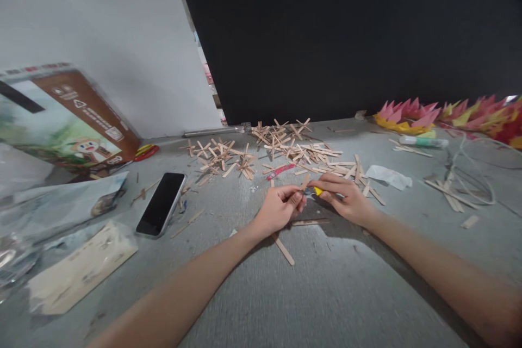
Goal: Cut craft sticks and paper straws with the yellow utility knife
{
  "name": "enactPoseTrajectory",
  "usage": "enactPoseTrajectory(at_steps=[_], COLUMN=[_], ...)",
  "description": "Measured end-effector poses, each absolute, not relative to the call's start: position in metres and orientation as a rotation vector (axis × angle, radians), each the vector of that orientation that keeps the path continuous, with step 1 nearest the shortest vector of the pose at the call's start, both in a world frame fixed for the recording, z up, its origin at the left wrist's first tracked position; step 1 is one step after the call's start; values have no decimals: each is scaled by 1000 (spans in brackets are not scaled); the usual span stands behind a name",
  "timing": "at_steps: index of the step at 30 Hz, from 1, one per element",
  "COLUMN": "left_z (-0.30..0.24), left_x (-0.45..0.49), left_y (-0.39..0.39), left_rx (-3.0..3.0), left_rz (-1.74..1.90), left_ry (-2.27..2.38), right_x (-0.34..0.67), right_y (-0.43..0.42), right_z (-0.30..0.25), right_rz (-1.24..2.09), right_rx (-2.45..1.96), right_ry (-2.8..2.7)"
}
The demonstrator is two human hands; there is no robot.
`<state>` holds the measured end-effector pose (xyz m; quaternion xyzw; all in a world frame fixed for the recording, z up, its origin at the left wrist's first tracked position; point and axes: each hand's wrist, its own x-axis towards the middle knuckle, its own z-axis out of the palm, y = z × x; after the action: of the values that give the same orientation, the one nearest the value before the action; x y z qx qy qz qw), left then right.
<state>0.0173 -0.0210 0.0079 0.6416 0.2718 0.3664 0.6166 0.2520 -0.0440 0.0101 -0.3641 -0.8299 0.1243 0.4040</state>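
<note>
My left hand is closed in a pinch on a small wooden stick held over the grey table. My right hand is closed round a small yellow tool, its tip meeting the stick between both hands. Two loose wooden sticks lie just below the hands, one by my left wrist and another between the wrists. Behind the hands spreads a heap of wooden sticks, many glued into crosses.
A black phone lies face up at the left, with plastic bags and a printed box beyond it. A glue tube, crumpled tissue, cables and pink-yellow paper flowers sit at the right. A black board stands behind.
</note>
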Motion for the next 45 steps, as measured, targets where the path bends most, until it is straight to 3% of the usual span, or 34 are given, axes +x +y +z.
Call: enactPoseTrajectory(at_steps=[18,23,31,45], left_z=[11,8,5,2], left_x=[20,20,18,20], left_y=[-20,-10,-11,-10], left_rx=[1151,974,1076,1129], left_rz=[909,1023,990,1096], left_ry=[509,541,619,674], right_x=[248,251,243,238], right_y=[-48,-44,-51,-53], right_z=[11,6,9,14], right_rz=[307,324,283,224], right_rx=[-1072,-1279,-1139,-1215], right_ry=[-2028,-1601,-2064,-2046])
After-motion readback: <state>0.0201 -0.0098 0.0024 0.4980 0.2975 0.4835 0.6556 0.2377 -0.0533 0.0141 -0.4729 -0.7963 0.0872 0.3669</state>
